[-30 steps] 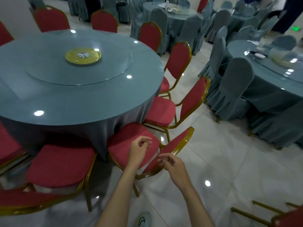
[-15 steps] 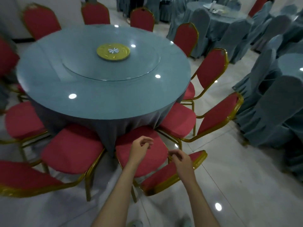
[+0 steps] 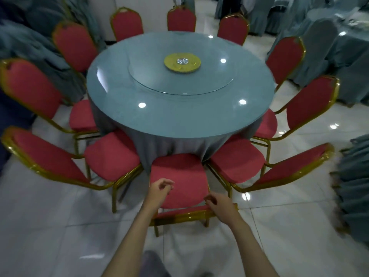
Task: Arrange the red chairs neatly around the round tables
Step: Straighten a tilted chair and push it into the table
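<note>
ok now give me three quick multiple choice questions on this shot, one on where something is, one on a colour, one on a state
1. Where does the yellow disc lie?
A. on the glass turntable on the round table
B. on a chair seat
C. on the floor

2. What colour are the frames of the red chairs?
A. black
B. gold
C. white

3. What is the left hand doing?
A. carrying a plate
B. pulling the tablecloth
C. holding nothing, fingers loosely curled, above the seat of the nearest chair

Answers:
1 A, the disc sits at the turntable's middle.
2 B, gold tubing edges each backrest and leg.
3 C, nothing is in its fingers.
</note>
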Motion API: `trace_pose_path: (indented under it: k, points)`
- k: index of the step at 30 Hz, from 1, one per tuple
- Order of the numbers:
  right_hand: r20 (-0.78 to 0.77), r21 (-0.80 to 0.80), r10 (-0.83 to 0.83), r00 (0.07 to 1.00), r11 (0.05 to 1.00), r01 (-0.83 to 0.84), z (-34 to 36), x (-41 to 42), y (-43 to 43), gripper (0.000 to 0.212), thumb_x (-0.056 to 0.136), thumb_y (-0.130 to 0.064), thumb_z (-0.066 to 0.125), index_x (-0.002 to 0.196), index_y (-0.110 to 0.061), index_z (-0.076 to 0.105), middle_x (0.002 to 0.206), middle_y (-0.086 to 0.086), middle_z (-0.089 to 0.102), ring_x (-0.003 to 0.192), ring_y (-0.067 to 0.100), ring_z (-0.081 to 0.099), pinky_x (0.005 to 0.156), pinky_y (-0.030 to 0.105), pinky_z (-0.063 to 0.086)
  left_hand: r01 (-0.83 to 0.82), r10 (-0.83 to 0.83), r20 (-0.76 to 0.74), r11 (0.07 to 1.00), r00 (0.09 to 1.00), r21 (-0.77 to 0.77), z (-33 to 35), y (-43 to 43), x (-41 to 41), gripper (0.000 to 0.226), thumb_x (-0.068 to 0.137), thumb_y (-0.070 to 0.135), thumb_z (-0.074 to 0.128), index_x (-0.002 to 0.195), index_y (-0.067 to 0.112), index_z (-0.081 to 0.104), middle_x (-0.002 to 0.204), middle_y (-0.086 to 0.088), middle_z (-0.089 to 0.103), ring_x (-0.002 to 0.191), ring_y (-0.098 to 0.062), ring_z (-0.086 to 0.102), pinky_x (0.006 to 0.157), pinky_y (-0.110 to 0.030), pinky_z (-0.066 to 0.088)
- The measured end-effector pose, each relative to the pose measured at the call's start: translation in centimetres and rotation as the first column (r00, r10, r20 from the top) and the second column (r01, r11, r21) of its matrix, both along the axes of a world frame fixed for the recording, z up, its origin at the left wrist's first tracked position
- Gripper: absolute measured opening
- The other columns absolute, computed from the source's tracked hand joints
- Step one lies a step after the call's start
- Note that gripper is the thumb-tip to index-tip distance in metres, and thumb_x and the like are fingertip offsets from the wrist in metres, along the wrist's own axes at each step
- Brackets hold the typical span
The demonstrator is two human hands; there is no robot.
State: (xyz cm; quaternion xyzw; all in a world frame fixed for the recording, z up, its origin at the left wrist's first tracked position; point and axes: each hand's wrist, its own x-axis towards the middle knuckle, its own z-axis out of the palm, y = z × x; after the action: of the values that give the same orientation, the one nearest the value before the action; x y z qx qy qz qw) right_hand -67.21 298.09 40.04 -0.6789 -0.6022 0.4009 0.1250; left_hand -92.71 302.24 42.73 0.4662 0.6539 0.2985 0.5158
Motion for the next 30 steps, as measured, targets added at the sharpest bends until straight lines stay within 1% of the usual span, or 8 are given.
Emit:
trace_pose_path:
  k: [4,8,10,12,16,21,23,30]
  points:
    - [0.002,0.079,0.107,0.994,0.991,-0.107,-1.5,3.7,-1.9,0.05,0.099,-0.068,0.042,0.079,-0.028,0.065,0.073,-0.004,0.064,0.07,0.009,0.059,0.073,0.044,0.048,0.12,-0.133,-0.147,0.988,0.98,-0.095,-0.9,-4.3,0.5,0.008,0.098,0.033,0.065,0.095,0.032,0.073,0.098,0.008,0.072,0.098,-0.016,0.068,0.085,-0.03,0.054]
    - [0.084,0.187,0.281,0.956,0.938,-0.292,-2.0,5.4,-3.0,0.047,0.085,-0.077,0.058,0.113,-0.04,0.069,0.099,-0.023,0.066,0.096,-0.003,0.058,0.091,0.026,0.044,0.457,-0.503,-0.097,0.838,0.859,-0.299,-0.3,-7.0,1.7,0.049,0.075,0.082,0.065,0.112,0.05,0.066,0.112,0.021,0.066,0.108,-0.003,0.062,0.088,-0.027,0.052]
    - [0.117,0.226,0.275,0.954,0.928,-0.295,-2.3,5.5,-3.2,0.043,0.082,-0.066,0.069,0.114,-0.036,0.068,0.103,-0.022,0.066,0.101,0.002,0.059,0.095,0.029,0.044,0.513,-0.581,-0.187,0.8,0.792,-0.311,-0.5,-7.5,2.4,0.054,0.074,0.066,0.078,0.122,0.05,0.058,0.118,0.011,0.06,0.108,-0.015,0.062,0.081,-0.031,0.058]
    - [0.171,0.267,0.255,0.952,0.918,-0.294,-2.1,5.0,-3.7,0.035,0.084,-0.052,0.072,0.111,-0.031,0.068,0.104,-0.019,0.065,0.103,0.008,0.06,0.096,0.032,0.042,0.465,-0.515,-0.306,0.857,0.801,-0.223,-1.3,-7.6,3.3,0.046,0.082,0.026,0.081,0.122,0.04,0.062,0.114,0.006,0.061,0.109,-0.018,0.058,0.087,-0.037,0.058]
    - [0.248,0.301,0.24,0.939,0.902,-0.31,-2.0,4.5,-5.1,0.04,0.087,-0.06,0.045,0.108,-0.029,0.062,0.101,-0.018,0.057,0.101,0.011,0.057,0.094,0.033,0.042,0.258,-0.189,-0.432,0.96,0.882,0.107,-2.7,-8.8,4.8,0.051,0.069,-0.023,0.052,0.08,0.024,0.069,0.08,0.011,0.061,0.091,-0.02,0.058,0.078,-0.03,0.05]
    - [0.251,0.336,0.204,0.946,0.898,-0.283,-2.3,3.6,-5.3,0.051,0.085,-0.062,0.033,0.11,-0.029,0.062,0.102,-0.018,0.058,0.099,0.011,0.058,0.09,0.033,0.044,0.189,-0.111,-0.459,0.974,0.881,0.127,-4.0,-8.5,3.7,0.05,0.065,-0.023,0.049,0.068,0.026,0.052,0.081,0.01,0.057,0.095,-0.017,0.052,0.095,-0.059,0.043]
    - [0.274,0.348,0.195,0.942,0.893,-0.286,-2.6,2.8,-5.0,0.046,0.086,-0.06,0.037,0.11,-0.029,0.063,0.101,-0.016,0.059,0.096,0.013,0.059,0.086,0.033,0.044,0.182,-0.127,-0.487,0.981,0.864,0.067,-4.0,-7.8,2.9,0.046,0.069,-0.02,0.052,0.071,0.026,0.055,0.088,0.013,0.059,0.105,-0.015,0.051,0.107,-0.075,0.025]
    - [0.393,0.231,0.215,0.894,0.918,-0.322,-3.7,-0.7,-3.1,0.041,0.093,-0.065,0.047,0.118,-0.034,0.057,0.112,-0.016,0.056,0.102,0.011,0.052,0.083,0.03,0.034,0.186,-0.165,-0.508,0.982,0.846,-0.009,-3.3,-4.8,-0.2,0.035,0.08,-0.011,0.057,0.085,0.023,0.06,0.088,0.015,0.059,0.11,-0.008,0.045,0.111,-0.076,-0.008]
